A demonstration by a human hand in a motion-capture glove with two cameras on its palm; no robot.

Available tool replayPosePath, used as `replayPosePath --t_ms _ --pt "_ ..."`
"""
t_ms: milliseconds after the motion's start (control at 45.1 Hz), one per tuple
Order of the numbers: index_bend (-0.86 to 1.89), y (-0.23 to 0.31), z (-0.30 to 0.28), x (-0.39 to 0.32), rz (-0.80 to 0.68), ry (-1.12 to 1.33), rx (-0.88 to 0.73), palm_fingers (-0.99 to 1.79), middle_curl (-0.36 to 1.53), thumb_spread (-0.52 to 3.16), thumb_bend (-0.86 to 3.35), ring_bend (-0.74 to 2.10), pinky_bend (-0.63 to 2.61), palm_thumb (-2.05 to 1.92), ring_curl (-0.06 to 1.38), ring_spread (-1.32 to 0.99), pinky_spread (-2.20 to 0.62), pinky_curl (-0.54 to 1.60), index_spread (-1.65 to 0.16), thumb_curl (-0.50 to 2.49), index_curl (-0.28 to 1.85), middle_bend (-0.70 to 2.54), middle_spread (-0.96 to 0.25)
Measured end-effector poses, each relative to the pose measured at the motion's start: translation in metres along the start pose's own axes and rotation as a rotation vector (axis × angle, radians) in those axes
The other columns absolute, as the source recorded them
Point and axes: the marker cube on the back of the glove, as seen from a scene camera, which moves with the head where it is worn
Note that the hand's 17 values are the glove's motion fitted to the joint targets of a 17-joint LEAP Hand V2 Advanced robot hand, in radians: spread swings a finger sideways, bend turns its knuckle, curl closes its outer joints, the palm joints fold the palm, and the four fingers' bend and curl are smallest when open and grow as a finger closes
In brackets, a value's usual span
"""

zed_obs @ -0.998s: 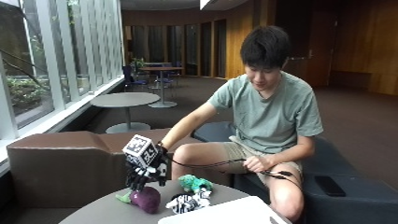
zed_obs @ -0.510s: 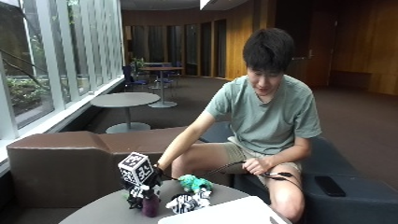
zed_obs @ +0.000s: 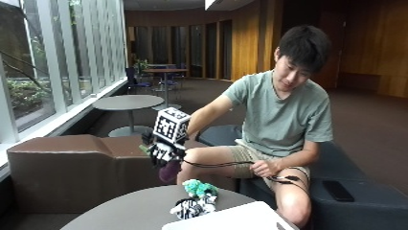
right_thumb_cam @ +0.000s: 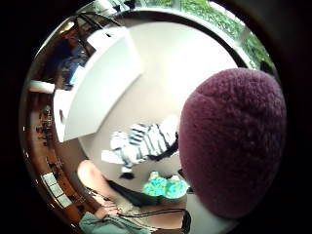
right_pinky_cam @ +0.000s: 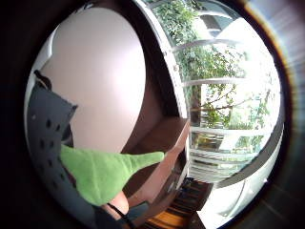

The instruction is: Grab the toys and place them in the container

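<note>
One purple toy [zed_obs: 169, 171] hangs grasped in the gloved right hand [zed_obs: 161, 149], above the table [zed_obs: 127, 211].

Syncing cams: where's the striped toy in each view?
Outside view: striped toy on the round table, below the lifted right hand.
Thumb side palm view: on the table, beside the teal toy.
Little finger side palm view: not visible.
Shared landmark: the table.

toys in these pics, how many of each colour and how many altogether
Purple and green toy, held up off the table by the gloved right hand: 1
Black and white striped toy, on the table: 1
Teal toy, on the table beside the striped one: 1
Total: 3
</note>
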Motion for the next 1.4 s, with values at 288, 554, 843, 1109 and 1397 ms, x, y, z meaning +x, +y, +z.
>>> replayPosePath --t_ms 288,554,843,1109,1397 --pt "0.95 0.011 -0.132 -0.016 -0.049 -0.12 0.213 1.1 0.79 0.35 0.08 1.32 0.94 0.61 0.64 -0.37 -0.4 0.53 -0.38 0.8 0.78 1.14 -0.22" --pt "0.93 -0.034 -0.199 -0.1 -0.07 -0.208 0.259 1.08 0.82 0.24 0.04 1.41 0.96 0.61 0.66 -0.33 -0.39 0.57 -0.37 0.86 0.89 1.16 -0.2" --pt "0.9 -0.081 -0.2 -0.199 -0.086 -0.402 0.205 1.06 0.84 0.19 0.02 1.43 0.97 0.63 0.66 -0.31 -0.4 0.58 -0.36 0.92 0.99 1.17 -0.19" --pt "0.87 -0.112 -0.175 -0.275 -0.183 -0.436 0.257 1.03 0.85 0.15 -0.01 1.41 0.98 0.64 0.65 -0.32 -0.4 0.6 -0.37 0.96 1.06 1.18 -0.18" --pt "0.82 -0.123 -0.131 -0.307 -0.169 -0.482 0.123 0.98 0.86 0.13 -0.01 1.39 0.98 0.65 0.66 -0.34 -0.4 0.61 -0.38 1.0 1.13 1.19 -0.18"
